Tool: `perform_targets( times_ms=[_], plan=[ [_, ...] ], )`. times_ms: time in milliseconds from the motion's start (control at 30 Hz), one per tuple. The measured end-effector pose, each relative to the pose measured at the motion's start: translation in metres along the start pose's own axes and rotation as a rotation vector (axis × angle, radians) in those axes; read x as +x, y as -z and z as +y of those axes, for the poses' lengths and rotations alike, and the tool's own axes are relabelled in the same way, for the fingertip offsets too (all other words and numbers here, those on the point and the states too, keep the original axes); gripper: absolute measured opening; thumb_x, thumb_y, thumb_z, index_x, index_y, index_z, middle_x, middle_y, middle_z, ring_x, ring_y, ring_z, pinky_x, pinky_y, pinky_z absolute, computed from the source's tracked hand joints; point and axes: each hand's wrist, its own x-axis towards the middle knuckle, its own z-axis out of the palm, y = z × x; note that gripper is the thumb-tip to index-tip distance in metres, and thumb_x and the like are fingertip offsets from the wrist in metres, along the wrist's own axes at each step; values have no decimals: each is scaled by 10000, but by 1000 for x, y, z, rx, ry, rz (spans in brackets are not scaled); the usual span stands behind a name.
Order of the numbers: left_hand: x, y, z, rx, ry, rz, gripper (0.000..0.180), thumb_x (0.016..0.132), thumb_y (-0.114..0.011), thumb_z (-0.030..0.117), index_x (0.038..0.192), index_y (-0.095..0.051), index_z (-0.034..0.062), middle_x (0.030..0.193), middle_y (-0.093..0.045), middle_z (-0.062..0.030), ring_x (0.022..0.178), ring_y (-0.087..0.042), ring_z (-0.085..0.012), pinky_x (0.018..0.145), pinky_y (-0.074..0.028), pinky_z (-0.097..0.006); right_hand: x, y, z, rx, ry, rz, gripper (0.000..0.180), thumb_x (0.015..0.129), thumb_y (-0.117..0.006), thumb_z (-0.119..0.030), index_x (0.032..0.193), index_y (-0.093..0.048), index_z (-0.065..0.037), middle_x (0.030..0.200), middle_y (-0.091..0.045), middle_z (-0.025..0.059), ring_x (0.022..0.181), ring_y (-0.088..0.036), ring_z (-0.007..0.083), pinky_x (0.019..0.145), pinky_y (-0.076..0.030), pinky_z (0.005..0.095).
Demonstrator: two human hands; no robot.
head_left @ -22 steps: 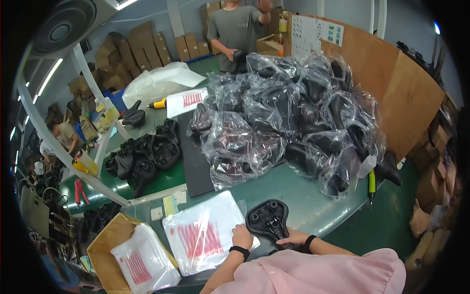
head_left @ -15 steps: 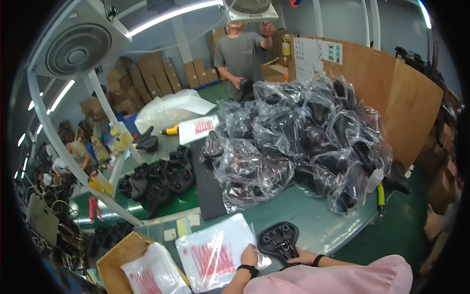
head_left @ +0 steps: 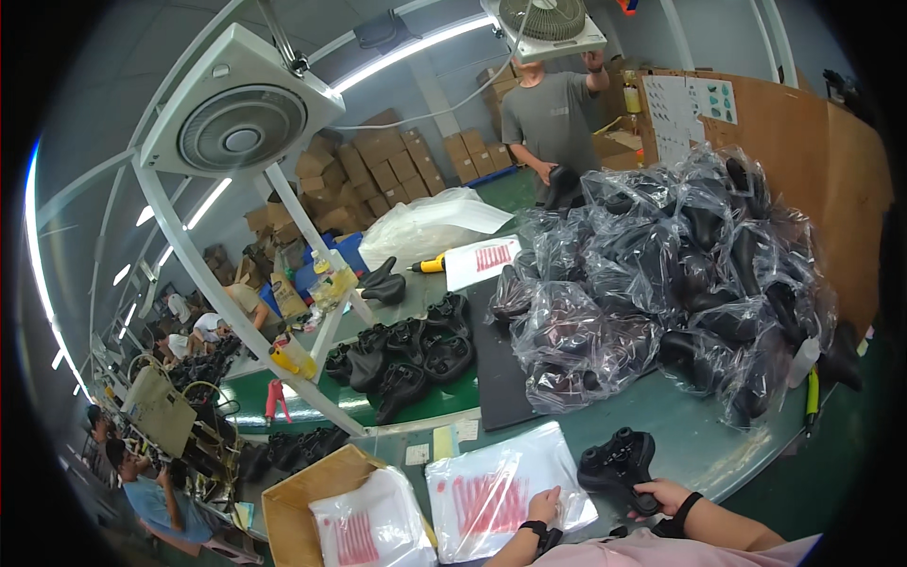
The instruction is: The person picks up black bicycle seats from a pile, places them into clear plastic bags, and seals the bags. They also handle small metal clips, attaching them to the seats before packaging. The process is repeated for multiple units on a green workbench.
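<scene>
A black bicycle saddle (head_left: 616, 465) is held by its narrow nose in my right hand (head_left: 659, 497), its underside with the moulded frame facing up. My left hand (head_left: 545, 507) lies at the right part of a stack of clear plastic bags (head_left: 491, 487) with red print, fingers closed on the top bag's film. The saddle is just right of the bags, apart from my left hand.
A cardboard box (head_left: 298, 501) with more bags stands left of the stack. Bagged saddles (head_left: 661, 283) form a big heap beyond, partly on a dark mat (head_left: 505, 397). Bare saddles (head_left: 402, 364) lie further left. A person (head_left: 553, 118) stands across the table, holding a saddle.
The view has swung left, so everything sits further right in the picture. The saddle in my right hand has tilted. My left hand stays at the bags.
</scene>
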Motion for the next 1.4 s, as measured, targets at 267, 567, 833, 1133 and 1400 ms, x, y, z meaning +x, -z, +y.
perform_targets(
  times_ms=[267,567,833,1133,1400],
  plan=[
    [-8,16,-8,-671,292,-234,230,962,-501,182,1053,-627,11,873,-648,-66,676,-623,-135,600,-516,-259,3,-1,-1,-31,-1,39,368,864,-611,-95,1148,-446,71,893,-615,227,709,-667,391,598,-579,514],
    [-12,27,-29,-613,308,-208,220,898,-625,209,956,-622,-3,806,-650,-65,678,-644,-150,647,-539,-264,20,38,53,53,82,-40,370,806,-676,-32,1135,-510,2,919,-637,143,719,-669,299,667,-564,436],
    [-10,19,-19,-637,276,-65,267,931,-532,229,909,-578,-33,705,-625,-117,555,-613,-181,483,-477,-271,24,44,56,-122,111,64,374,813,-713,-122,1126,-568,22,968,-672,123,793,-684,249,754,-549,363],
    [-25,31,-3,-682,279,-112,265,940,-540,237,880,-574,-19,696,-587,-86,561,-601,-166,485,-470,-268,65,75,62,-470,63,183,460,812,-726,-331,1078,-611,26,916,-672,70,741,-651,172,666,-525,319],
    [-26,32,-7,-675,355,-165,326,892,-630,259,1091,-556,12,839,-620,-114,655,-635,-184,555,-490,-282,35,62,50,-650,257,181,433,827,-707,-301,1089,-585,22,920,-644,49,780,-597,148,719,-496,301]
  ],
)
